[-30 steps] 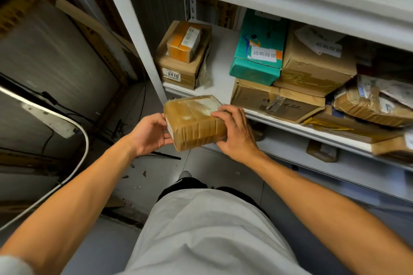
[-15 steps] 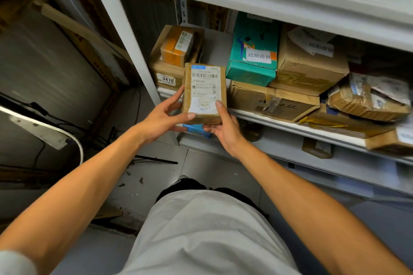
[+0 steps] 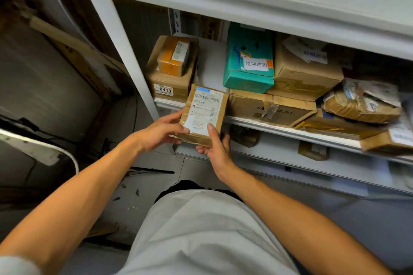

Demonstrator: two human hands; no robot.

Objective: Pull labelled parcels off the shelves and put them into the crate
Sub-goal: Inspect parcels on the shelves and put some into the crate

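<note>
Small brown parcel (image 3: 204, 114) is held up in front of the shelf edge, label side facing the camera, barcode at the top. Left hand (image 3: 159, 133) grips its left edge, thumb lying across the lower left corner of the label, fingers curled round the back. Right hand (image 3: 218, 152) cups it from below, thumb (image 3: 212, 133) pressed flat on the bottom of the label, the other fingers tucked under the box so you can't really see them.

Just past the fingertips is the shelf (image 3: 290, 134), pretty stuffed: a brown box marked 0410 (image 3: 172, 87) above the left hand with an orange box (image 3: 173, 58) on top, a teal box (image 3: 249, 62) up and right of the parcel sitting on a flat carton (image 3: 268, 107), then a bigger carton (image 3: 306, 73) and crumpled taped bags (image 3: 362, 102) further right. Crate isn't in view.
</note>
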